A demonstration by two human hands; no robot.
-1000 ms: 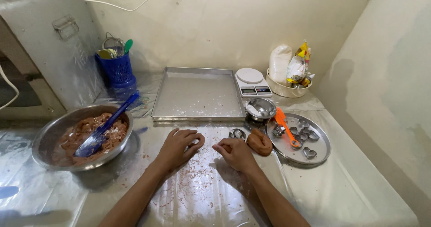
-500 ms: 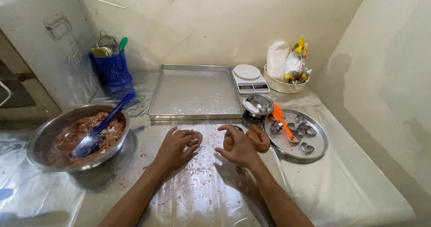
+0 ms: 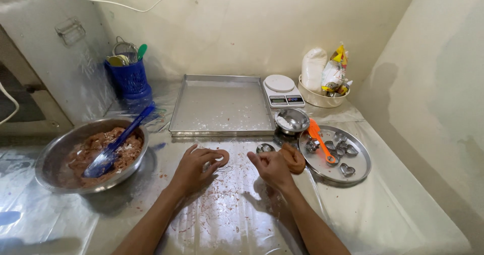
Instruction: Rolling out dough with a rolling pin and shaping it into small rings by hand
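Note:
My left hand (image 3: 194, 168) lies palm down on the plastic-covered counter (image 3: 222, 209), its fingers pressing a small flat piece of brown dough (image 3: 222, 157). My right hand (image 3: 272, 167) hovers a little to the right with fingers loosely curled and nothing in it. A larger lump of brown dough (image 3: 294, 158) lies just right of that hand, touching the edge of a round metal plate (image 3: 359, 172). A small metal cutter (image 3: 264, 147) sits on the counter between the hands and the baking tray (image 3: 222, 106).
A steel bowl (image 3: 55, 154) of brown dough with a blue spatula (image 3: 118, 141) stands at left. The round plate holds several metal cutters (image 3: 343, 151) and an orange scoop (image 3: 320, 139). Behind are a small flour bowl (image 3: 291, 120), kitchen scale (image 3: 282, 90), blue utensil holder (image 3: 131, 78), and a dish with packets (image 3: 322, 81).
My left hand has slid slightly over the flat dough piece. My right hand has lifted off the counter and drawn away from the larger lump, fingers curling.

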